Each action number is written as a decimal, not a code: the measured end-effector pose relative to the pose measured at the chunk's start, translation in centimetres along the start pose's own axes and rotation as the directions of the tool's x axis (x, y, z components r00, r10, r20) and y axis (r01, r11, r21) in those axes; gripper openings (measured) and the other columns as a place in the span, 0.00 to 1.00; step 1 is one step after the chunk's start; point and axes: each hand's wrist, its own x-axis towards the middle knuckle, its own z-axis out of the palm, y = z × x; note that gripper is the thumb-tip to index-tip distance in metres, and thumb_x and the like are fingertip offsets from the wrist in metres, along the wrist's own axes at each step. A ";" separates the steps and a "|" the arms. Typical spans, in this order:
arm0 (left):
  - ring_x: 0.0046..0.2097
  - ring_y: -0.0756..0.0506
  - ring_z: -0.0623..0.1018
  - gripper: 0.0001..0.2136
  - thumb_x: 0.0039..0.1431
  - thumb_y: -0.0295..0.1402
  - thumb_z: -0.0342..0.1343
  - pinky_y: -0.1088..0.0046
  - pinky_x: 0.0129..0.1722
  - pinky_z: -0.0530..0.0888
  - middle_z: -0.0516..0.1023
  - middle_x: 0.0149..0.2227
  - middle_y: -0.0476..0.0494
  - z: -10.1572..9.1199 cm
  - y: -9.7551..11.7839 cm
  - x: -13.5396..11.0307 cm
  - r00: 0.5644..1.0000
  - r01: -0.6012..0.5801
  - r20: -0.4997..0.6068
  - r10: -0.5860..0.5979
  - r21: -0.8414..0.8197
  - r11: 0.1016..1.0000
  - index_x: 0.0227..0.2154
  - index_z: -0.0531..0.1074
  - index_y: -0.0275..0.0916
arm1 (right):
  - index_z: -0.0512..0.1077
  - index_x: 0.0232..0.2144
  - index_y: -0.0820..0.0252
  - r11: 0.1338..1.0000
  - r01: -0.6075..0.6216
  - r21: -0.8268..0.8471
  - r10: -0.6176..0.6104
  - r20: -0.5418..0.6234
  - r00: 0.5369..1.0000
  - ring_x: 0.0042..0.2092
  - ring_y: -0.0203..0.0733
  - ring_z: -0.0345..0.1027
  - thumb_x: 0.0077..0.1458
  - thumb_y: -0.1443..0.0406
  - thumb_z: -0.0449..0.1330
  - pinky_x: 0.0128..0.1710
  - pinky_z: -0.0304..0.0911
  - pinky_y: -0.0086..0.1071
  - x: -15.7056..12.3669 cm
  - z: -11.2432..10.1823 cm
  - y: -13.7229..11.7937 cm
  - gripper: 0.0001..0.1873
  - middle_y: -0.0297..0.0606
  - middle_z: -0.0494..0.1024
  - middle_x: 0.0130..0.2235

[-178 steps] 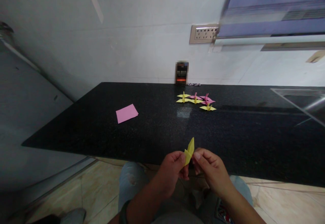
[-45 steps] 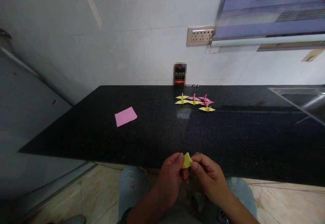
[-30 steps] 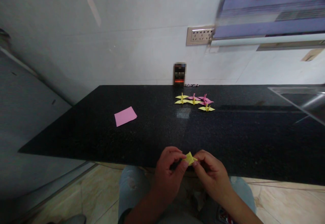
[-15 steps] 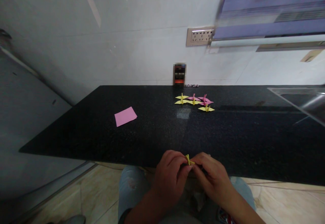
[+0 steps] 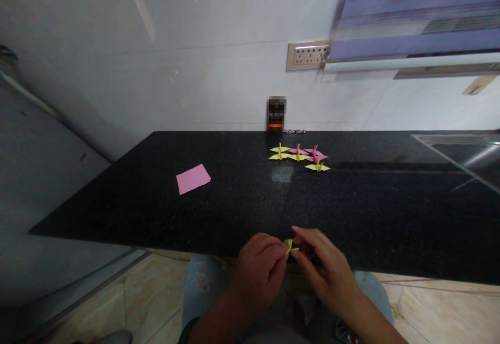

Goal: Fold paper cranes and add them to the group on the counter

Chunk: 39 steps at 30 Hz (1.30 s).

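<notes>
A small folded yellow paper crane (image 5: 289, 245), its wings not spread flat, is pinched in my left hand (image 5: 261, 266) at the counter's front edge. My right hand (image 5: 326, 266) is beside it on the right. Its index finger is raised away from the thumb, whose tip is at the crane's thin point; whether they touch I cannot tell. Farther back stand several finished paper cranes, yellow ones such as the front yellow crane (image 5: 317, 167) and pink ones such as the rear pink crane (image 5: 314, 150).
Pink paper sheets (image 5: 193, 179) lie on the black countertop (image 5: 234, 203) to the left. A blurred dark box (image 5: 276, 115) leans at the wall beside a small patterned strip (image 5: 296, 131). A metal sink (image 5: 476, 151) is at the right, and a socket panel (image 5: 308, 55) is on the wall.
My right index finger has lifted off the yellow crane and parted from the thumb. My left hand keeps its pinch, and the crane has barely moved.
</notes>
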 end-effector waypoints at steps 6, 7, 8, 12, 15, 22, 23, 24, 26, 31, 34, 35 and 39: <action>0.33 0.48 0.70 0.07 0.52 0.24 0.49 0.71 0.33 0.68 0.73 0.30 0.43 0.1 0.0 -0.1 1.000 0.019 -0.013 -0.019 0.028 0.999 0.29 0.71 0.37 | 0.65 0.42 0.57 0.997 0.055 -0.047 -0.057 -0.042 0.997 0.39 0.40 0.64 0.53 0.70 0.52 0.36 0.63 0.33 -0.1 0.4 0.4 0.13 0.41 0.69 0.37; 0.33 0.48 0.70 0.07 0.52 0.24 0.49 0.71 0.33 0.68 0.73 0.30 0.43 0.1 0.0 -0.1 0.999 0.028 -0.017 -0.028 0.029 0.999 0.29 0.71 0.37 | 0.65 0.40 0.57 0.997 0.054 -0.052 -0.057 -0.056 0.997 0.38 0.40 0.65 0.52 0.70 0.52 0.35 0.63 0.33 -0.1 0.4 0.5 0.11 0.41 0.70 0.36; 0.33 0.48 0.70 0.07 0.52 0.23 0.49 0.71 0.33 0.69 0.73 0.30 0.43 0.2 0.0 -0.1 0.999 0.035 -0.020 -0.034 0.027 0.999 0.29 0.71 0.37 | 0.65 0.38 0.57 0.997 0.052 -0.055 -0.055 -0.064 0.996 0.38 0.40 0.65 0.52 0.70 0.52 0.35 0.63 0.33 -0.1 0.4 0.4 0.10 0.40 0.70 0.35; 0.33 0.49 0.71 0.06 0.51 0.23 0.50 0.71 0.33 0.69 0.74 0.29 0.44 0.2 0.2 0.0 0.997 0.058 -0.044 -0.057 0.007 0.998 0.28 0.71 0.37 | 0.65 0.34 0.58 0.998 0.036 -0.055 -0.037 -0.020 0.999 0.38 0.40 0.64 0.53 0.70 0.50 0.36 0.62 0.33 0.2 0.2 0.1 0.06 0.40 0.69 0.35; 0.34 0.49 0.72 0.06 0.50 0.23 0.51 0.71 0.35 0.70 0.74 0.30 0.44 0.0 0.2 0.2 0.995 0.089 -0.050 -0.091 -0.038 0.995 0.28 0.71 0.37 | 0.64 0.34 0.59 0.998 0.044 -0.040 -0.042 0.043 0.998 0.38 0.40 0.63 0.54 0.71 0.48 0.37 0.62 0.34 0.3 0.2 0.1 0.07 0.41 0.69 0.35; 0.38 0.48 0.74 0.05 0.49 0.23 0.52 0.71 0.39 0.70 0.76 0.34 0.42 -0.5 0.0 0.6 0.990 0.139 0.060 -0.130 -0.177 0.974 0.25 0.72 0.37 | 0.64 0.32 0.59 0.999 0.047 0.019 -0.048 0.069 0.996 0.35 0.39 0.62 0.55 0.71 0.47 0.34 0.60 0.32 0.3 0.2 0.3 0.07 0.39 0.68 0.32; 0.37 0.48 0.74 0.05 0.49 0.23 0.52 0.72 0.38 0.70 0.76 0.33 0.43 -0.5 0.0 0.6 0.987 0.157 0.067 -0.147 -0.191 0.969 0.25 0.72 0.37 | 0.64 0.32 0.59 0.999 0.039 0.022 -0.040 0.071 0.997 0.35 0.38 0.62 0.55 0.71 0.48 0.33 0.60 0.32 0.3 0.1 0.2 0.07 0.38 0.68 0.32; 0.36 0.49 0.74 0.05 0.49 0.24 0.52 0.73 0.37 0.71 0.76 0.32 0.43 -0.5 0.0 0.6 0.985 0.173 0.064 -0.163 -0.204 0.964 0.25 0.72 0.37 | 0.64 0.32 0.59 0.999 0.029 0.024 -0.030 0.071 0.997 0.34 0.38 0.62 0.55 0.71 0.48 0.33 0.59 0.32 0.3 0.1 0.1 0.07 0.38 0.68 0.31; 0.34 0.49 0.74 0.04 0.49 0.24 0.52 0.74 0.35 0.70 0.75 0.30 0.44 -0.3 0.1 0.6 0.978 0.210 0.042 -0.206 -0.224 0.952 0.25 0.72 0.37 | 0.64 0.32 0.59 0.999 0.013 0.029 -0.016 0.074 0.997 0.34 0.38 0.62 0.55 0.71 0.48 0.33 0.59 0.31 0.4 -0.1 0.0 0.06 0.38 0.68 0.31; 0.29 0.50 0.74 0.03 0.48 0.27 0.54 0.77 0.30 0.70 0.74 0.26 0.48 0.0 0.3 0.2 0.896 0.437 0.057 -0.440 -0.285 0.853 0.29 0.68 0.37 | 0.64 0.31 0.60 0.997 -0.038 0.065 0.032 0.092 0.995 0.34 0.37 0.61 0.55 0.70 0.49 0.33 0.57 0.31 0.4 -0.2 -0.1 0.05 0.37 0.67 0.31; 0.28 0.51 0.74 0.07 0.48 0.28 0.55 0.77 0.29 0.69 0.74 0.24 0.50 0.1 0.4 0.0 0.841 0.530 0.118 -0.528 -0.376 0.760 0.32 0.66 0.39 | 0.65 0.29 0.60 0.983 -0.126 0.134 0.114 0.094 0.989 0.31 0.36 0.60 0.54 0.68 0.51 0.30 0.55 0.30 0.4 -0.2 -0.1 0.05 0.36 0.67 0.29; 0.28 0.51 0.73 0.08 0.48 0.28 0.55 0.78 0.29 0.69 0.73 0.24 0.51 0.1 0.4 0.1 0.826 0.550 0.141 -0.546 -0.414 0.725 0.32 0.66 0.39 | 0.66 0.28 0.60 0.968 -0.180 0.177 0.164 0.097 0.982 0.30 0.35 0.59 0.54 0.67 0.51 0.29 0.55 0.29 0.4 -0.1 -0.2 0.05 0.35 0.66 0.29; 0.24 0.53 0.71 0.10 0.45 0.27 0.58 0.80 0.24 0.66 0.72 0.22 0.52 0.1 0.4 0.5 0.777 0.585 0.237 -0.583 -0.613 0.531 0.31 0.64 0.38 | 0.65 0.26 0.61 0.780 -0.429 0.455 0.376 0.207 0.903 0.25 0.32 0.56 0.53 0.61 0.52 0.23 0.53 0.26 0.5 0.3 -0.5 0.09 0.32 0.63 0.23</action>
